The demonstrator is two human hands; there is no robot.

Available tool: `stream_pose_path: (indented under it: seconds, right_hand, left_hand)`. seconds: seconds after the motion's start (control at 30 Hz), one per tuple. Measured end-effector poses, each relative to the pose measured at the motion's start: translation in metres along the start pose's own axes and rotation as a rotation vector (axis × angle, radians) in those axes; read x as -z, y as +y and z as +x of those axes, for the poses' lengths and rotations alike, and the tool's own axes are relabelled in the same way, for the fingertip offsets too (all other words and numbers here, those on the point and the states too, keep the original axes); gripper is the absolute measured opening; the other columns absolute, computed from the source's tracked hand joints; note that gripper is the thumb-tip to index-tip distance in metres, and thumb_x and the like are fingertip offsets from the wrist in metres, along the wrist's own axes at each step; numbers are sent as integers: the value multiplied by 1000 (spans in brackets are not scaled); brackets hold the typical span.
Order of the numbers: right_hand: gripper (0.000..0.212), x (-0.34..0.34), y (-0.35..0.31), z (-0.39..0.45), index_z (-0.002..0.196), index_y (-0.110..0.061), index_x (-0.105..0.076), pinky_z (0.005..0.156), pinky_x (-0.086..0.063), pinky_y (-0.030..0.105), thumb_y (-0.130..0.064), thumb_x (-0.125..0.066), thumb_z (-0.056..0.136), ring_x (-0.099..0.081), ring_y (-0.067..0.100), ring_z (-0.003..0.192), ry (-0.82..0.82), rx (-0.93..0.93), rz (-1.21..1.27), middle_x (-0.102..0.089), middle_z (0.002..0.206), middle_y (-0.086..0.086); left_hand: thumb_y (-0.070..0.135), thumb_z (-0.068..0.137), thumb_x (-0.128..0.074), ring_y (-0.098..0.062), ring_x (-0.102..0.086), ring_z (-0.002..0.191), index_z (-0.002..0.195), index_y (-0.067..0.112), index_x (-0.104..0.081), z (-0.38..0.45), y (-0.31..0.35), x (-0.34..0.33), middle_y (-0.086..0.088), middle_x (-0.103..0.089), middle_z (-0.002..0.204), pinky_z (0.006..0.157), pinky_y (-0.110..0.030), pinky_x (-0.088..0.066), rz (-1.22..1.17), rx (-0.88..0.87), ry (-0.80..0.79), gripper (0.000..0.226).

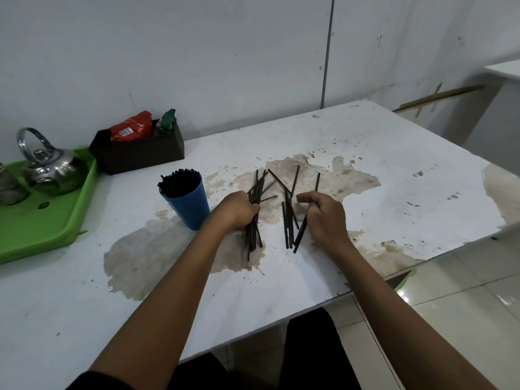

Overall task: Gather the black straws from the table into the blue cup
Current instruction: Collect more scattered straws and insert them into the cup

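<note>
Item: thin black plastic straws, in three lots. One bundle [254, 220] sits in your left hand [239, 208], which is closed around its middle, ends sticking out near and far. A second lot [289, 220] lies loose on the worn, stained white surface [394, 153], just left of your right hand [323, 218]. That hand is curled nearly closed, pinching a single straw [301, 232] that slants down to the surface. A third lot already stands in the cup.

Item: blue plastic cup [189, 208], upright, just left of your left hand, already crowded with straws.

Item: green plastic tray [42, 229] with steel kettle [49, 167], far left. Dark box of sachets [138, 150], beyond the cup. Neither concerns you.

Handling, as a judgement: rake the loose lot leftward into the bundle with your right hand, and square the ends by tapping them on the surface before you lift. Feed the bundle in upright and slowly; the cup looks nearly full, and a careless push could tip it or spill straws.
</note>
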State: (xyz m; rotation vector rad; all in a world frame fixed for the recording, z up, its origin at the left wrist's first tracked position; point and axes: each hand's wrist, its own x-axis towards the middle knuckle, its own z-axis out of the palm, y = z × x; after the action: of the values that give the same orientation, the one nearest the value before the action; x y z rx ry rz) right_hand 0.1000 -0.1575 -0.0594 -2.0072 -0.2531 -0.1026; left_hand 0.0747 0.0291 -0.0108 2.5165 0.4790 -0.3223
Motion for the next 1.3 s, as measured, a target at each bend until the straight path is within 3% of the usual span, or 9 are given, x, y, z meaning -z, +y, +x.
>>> stream_pose_path:
  seconds: [0.2, 0.33, 0.4, 0.53, 0.67, 0.9, 1.1, 1.17, 1.3]
  right_hand:
    - [43, 0, -1, -1, 107, -10, -73, 81, -36, 7, -10, -36, 83, -59, 11, 102, 9, 3, 3, -71, 113, 5]
    - [46, 0, -6, -4, 108, -9, -72, 98, -42, 28, -11, -35, 81, -58, 21, 115, 20, 75, -32, -69, 116, 7]
    - [42, -2, -10, -5, 111, -10, -71, 102, -39, 32, -8, -38, 85, -55, 26, 121, -11, 119, -82, -65, 123, 9]
    - [29, -10, -25, -5, 115, -12, -70, 96, -37, 20, -6, -54, 92, -54, 16, 122, -42, 168, -48, -67, 122, 2]
    - [32, -22, -42, 0, 128, -17, -64, 92, -41, 6, -29, -54, 99, -59, 4, 116, -183, 75, 145, -67, 124, -5]
    - [43, -26, -81, 13, 133, -19, -53, 100, -48, 30, -46, -37, 103, -67, 14, 106, -285, -257, 752, -68, 119, 1]
    - [48, -17, -109, 25, 138, -23, -48, 98, -51, 44, -51, -33, 102, -70, 28, 105, -352, -244, 843, -71, 117, 10]
    - [45, -13, -119, 26, 136, -26, -47, 95, -51, 47, -51, -33, 102, -71, 26, 101, -366, -185, 740, -72, 114, 6]
    - [36, -9, -131, 27, 127, -30, -48, 76, -51, 40, -52, -37, 101, -73, 24, 93, -406, -110, 629, -74, 105, 5]
  left_hand:
    - [33, 104, -41, -13, -45, 68, 100, 8, -46, -14, -8, 7, -2, -48, 81, 57, -28, -33, 35, -18, -51, 26]
    - [34, 104, -37, -22, -56, 100, 122, 5, -50, -16, -17, 3, -9, -59, 116, 84, -33, -44, -64, -1, -63, 36]
    - [29, 104, -37, -23, -59, 99, 116, 5, -51, -16, -21, 0, -11, -61, 114, 91, -37, -48, -208, 7, -44, 30]
    - [23, 106, -35, -19, -62, 76, 106, 5, -50, -18, -25, -8, -7, -59, 90, 81, -38, -59, -591, 11, -26, 23]
    - [26, 105, -35, -11, -50, 66, 102, 19, -50, -24, -26, -18, 1, -52, 87, 66, -33, -48, -727, -117, -2, 18]
    - [24, 106, -36, -2, -42, 57, 120, 23, -53, -33, -14, -23, 11, -56, 83, 55, -20, -35, -840, -241, 111, 22]
    - [16, 107, -35, -6, -49, 59, 132, 17, -50, -43, -2, -25, 6, -55, 83, 54, -13, -43, -958, -304, 145, 30]
    - [18, 107, -34, -34, -52, 76, 125, 29, -53, -47, 3, -27, -4, -57, 90, 64, -22, -50, -979, -302, 166, 28]
    - [31, 106, -32, -43, -47, 117, 116, 41, -51, -49, 5, -32, -12, -60, 106, 85, -34, -47, -973, -279, 207, 23]
